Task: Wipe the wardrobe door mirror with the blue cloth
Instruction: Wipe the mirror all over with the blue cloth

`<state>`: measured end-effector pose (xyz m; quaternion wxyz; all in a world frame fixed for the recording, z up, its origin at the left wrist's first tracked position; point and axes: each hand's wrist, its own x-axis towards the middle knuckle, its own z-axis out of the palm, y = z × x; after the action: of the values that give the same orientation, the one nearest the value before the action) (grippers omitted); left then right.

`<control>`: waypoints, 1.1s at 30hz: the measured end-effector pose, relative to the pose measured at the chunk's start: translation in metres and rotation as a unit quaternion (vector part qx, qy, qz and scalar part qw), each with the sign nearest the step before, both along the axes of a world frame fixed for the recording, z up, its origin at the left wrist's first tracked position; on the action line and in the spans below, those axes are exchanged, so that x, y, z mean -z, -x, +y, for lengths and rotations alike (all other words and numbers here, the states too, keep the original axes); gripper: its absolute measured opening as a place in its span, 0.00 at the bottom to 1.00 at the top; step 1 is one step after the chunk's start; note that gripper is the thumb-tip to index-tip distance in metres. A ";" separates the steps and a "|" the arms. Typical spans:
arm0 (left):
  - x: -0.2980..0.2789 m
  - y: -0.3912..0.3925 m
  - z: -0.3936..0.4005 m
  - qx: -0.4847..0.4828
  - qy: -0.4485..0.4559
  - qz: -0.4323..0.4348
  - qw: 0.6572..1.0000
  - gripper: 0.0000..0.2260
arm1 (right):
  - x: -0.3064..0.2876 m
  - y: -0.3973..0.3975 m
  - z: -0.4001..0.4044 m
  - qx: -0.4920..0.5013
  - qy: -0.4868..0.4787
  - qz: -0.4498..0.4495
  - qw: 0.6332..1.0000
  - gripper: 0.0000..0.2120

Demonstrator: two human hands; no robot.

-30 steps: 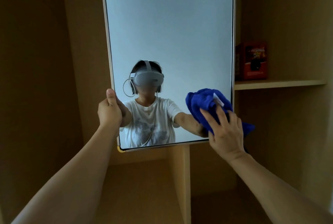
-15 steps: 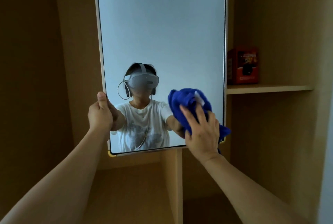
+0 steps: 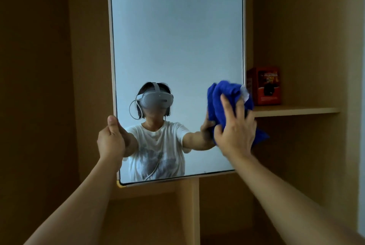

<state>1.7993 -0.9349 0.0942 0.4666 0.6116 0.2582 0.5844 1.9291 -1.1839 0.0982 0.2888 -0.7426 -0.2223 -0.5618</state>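
The left hand (image 3: 111,142) grips the mirror's (image 3: 175,33) left edge low down, thumb up along the frame, in the same hold as a second ago, so the wardrobe door is kept steady while the wiping goes on. To its right the glass shows the person's own reflection, and above that a wide, hazy stretch that looks not yet wiped. The right hand (image 3: 235,132), fingers spread, presses the bunched blue cloth (image 3: 225,98) flat against the glass; half a second ago the cloth sat further in from the mirror's right edge, and now it overlaps that edge and hangs slightly past it, so this looks like the outward end of a side-to-side stroke across the lower right. Just beyond that edge a shelf (image 3: 296,110) carries a red box (image 3: 264,86), near the cloth, so there is little room rightward; leftward and upward the glass lies open
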 end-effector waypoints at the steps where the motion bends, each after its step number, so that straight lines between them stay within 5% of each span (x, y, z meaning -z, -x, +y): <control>1: 0.000 -0.001 0.000 -0.002 -0.002 0.002 1.000 0.21 | 0.014 0.004 0.003 -0.006 0.013 -0.007 1.000 0.39; 6: 0.002 0.000 0.002 -0.004 -0.011 0.001 1.000 0.23 | 0.030 0.004 0.008 -0.030 0.033 -0.029 0.999 0.40; 22: 0.003 -0.001 0.006 -0.011 -0.026 -0.002 1.000 0.27 | -0.142 -0.010 -0.007 -0.006 -0.037 0.032 0.999 0.36; 33: 0.004 -0.005 0.007 0.010 -0.003 -0.022 1.000 0.30 | -0.188 0.014 0.011 -0.028 0.016 0.016 0.999 0.31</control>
<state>1.8040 -0.9278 0.0898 0.4759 0.6026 0.2399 0.5940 1.9154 -1.1732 0.2858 0.2961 -0.7494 -0.2470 -0.5383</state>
